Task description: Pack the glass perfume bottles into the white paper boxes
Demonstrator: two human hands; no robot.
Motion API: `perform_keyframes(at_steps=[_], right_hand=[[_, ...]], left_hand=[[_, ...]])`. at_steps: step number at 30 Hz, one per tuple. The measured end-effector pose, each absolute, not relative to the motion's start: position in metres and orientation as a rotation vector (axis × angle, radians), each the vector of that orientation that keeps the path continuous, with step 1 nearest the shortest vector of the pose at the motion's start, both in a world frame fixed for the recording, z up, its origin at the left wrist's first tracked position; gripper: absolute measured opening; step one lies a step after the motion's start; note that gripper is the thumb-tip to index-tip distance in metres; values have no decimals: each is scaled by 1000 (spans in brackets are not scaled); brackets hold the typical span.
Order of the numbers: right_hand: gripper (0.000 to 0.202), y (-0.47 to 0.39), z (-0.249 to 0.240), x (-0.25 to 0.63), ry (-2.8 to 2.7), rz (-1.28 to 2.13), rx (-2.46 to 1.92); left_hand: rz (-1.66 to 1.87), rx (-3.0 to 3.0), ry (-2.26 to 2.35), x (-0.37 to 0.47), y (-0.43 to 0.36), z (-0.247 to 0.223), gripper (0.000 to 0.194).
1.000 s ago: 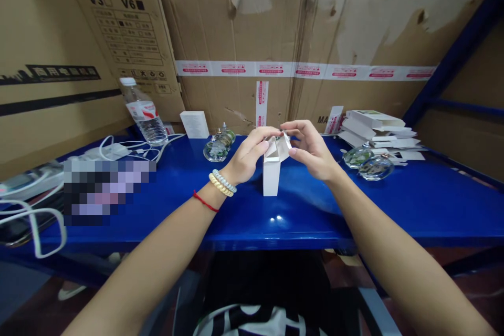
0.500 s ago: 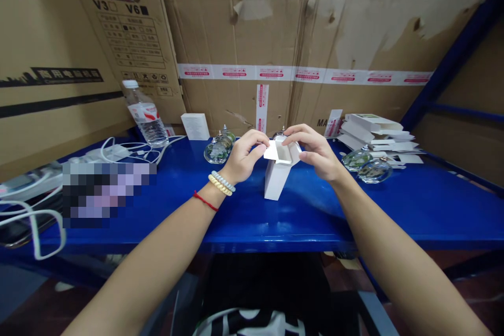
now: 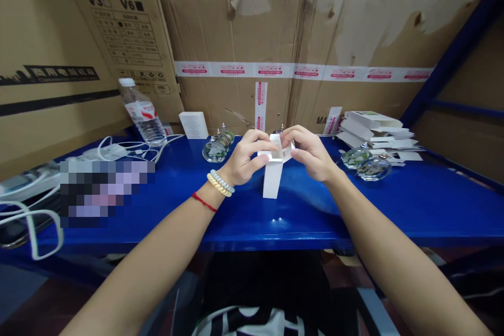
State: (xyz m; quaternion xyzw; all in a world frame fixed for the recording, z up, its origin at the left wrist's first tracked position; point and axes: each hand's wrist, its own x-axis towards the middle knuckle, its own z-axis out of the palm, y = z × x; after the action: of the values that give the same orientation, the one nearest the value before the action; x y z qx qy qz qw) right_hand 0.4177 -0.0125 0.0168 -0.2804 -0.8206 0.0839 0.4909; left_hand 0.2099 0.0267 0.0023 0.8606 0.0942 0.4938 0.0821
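Note:
A small white carton [image 3: 272, 179] stands upright on the blue table, its top flaps folded out. My left hand [image 3: 247, 157] pinches the left flap between thumb and fingers, with fingertips at the opening. On the other side, my right hand [image 3: 309, 152] grips the right flap, its index finger bent over the rim. Partly hidden behind the carton and my hands is a glass bottle with a metal top [image 3: 280, 130]. Left of my left hand sit round glass bottles [image 3: 214, 150] with pointed tops.
More glass bottles [image 3: 373, 168] stand at the right, before a stack of flattened white cartons [image 3: 374, 131]. A closed white box [image 3: 193, 125] and a water bottle [image 3: 145, 118] stand back left. White cables [image 3: 29, 220] lie along the left edge. Large cardboard [image 3: 236, 26] walls the back.
My left fingers have moved right, in over the carton's opening. My right hand has shifted slightly left, its fingers drawing the right flap closer. The view has turned slightly.

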Motion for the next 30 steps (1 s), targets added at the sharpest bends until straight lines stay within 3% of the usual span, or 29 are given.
perform_keyframes(at_steps=[12,25,30], right_hand=[[34,-13,19,421,-2095,247,-662],[23,-14,20,424,-2159,151,-721],[27,-8,16,429,-2040,118,-808]], left_hand=[[1268,2516,226,212,31,1,41],[1353,2702,344,214,26,-3,29],[1362,2745,548,221,22,-4,50]])
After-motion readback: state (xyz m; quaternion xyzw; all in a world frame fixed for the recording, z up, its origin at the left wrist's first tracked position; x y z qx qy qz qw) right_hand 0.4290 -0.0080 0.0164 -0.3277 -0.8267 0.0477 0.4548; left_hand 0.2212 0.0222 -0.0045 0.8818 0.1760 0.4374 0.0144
